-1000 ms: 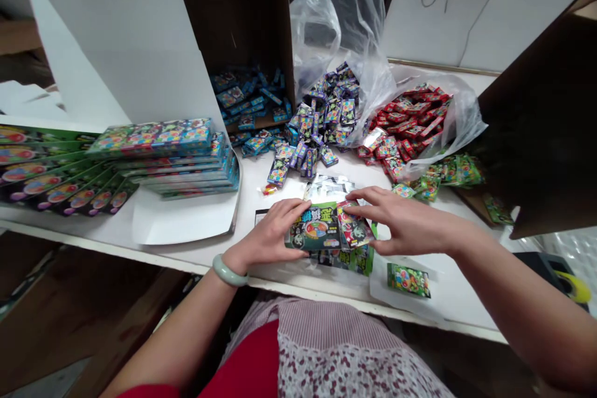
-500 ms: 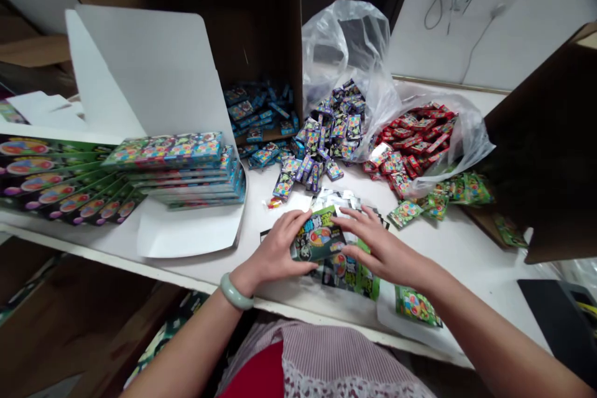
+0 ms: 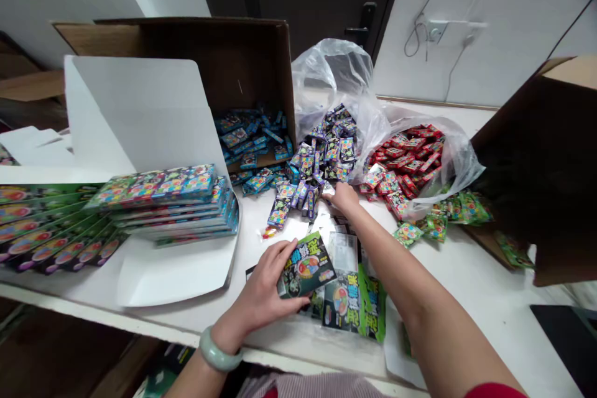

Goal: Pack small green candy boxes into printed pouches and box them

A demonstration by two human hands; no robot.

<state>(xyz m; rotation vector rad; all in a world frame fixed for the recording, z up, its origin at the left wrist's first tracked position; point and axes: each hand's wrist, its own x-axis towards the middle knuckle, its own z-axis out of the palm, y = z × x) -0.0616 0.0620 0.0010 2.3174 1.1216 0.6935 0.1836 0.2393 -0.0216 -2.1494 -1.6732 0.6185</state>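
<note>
My left hand [image 3: 268,286], with a pale green bangle on its wrist, grips a flat green-and-black printed candy packet [image 3: 305,266] by its left side, thumb below and fingers above. Under and beside it lie more flat printed packets [image 3: 342,301] on the white table. My right hand [image 3: 345,198] reaches forward to the near edge of a heap of small purple candy packets [image 3: 332,149]. Its fingertips are closed on a small shiny packet [image 3: 328,189] there, partly covered by the hand.
Behind stand a cardboard box [image 3: 180,37] with blue packets [image 3: 252,130] and a clear plastic bag [image 3: 333,59]. Red packets [image 3: 410,155] and green packets [image 3: 436,227] lie to the right, beside another box [image 3: 536,168]. At left, an open white carton [image 3: 177,280] holds stacked printed packs [image 3: 172,199].
My right hand has left the flat packet and moved forward to the purple heap, closing on a small packet. My left hand still holds the flat packet. The view has tilted up.
</note>
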